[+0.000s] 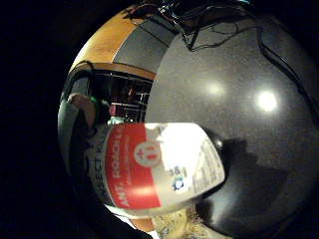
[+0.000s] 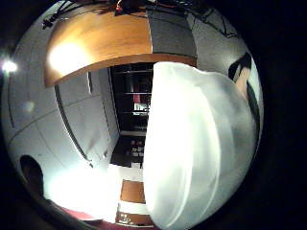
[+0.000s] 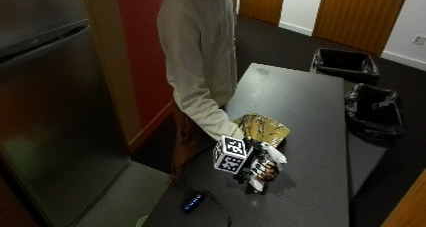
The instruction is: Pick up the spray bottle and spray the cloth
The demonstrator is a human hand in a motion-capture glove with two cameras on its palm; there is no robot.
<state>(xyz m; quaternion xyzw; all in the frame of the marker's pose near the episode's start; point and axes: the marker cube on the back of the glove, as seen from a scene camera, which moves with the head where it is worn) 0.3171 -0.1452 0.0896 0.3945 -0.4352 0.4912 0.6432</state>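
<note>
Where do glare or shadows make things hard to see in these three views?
Thumb side palm view: the spray bottle is a washed-out white. Little finger side view: ceiling lights glare on the table. Outside view: the right hand is dim beside the cloth.

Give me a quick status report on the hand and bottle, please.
Right hand grips spray bottle, above the table. Cloth lies just beyond. Nothing between them.
</note>
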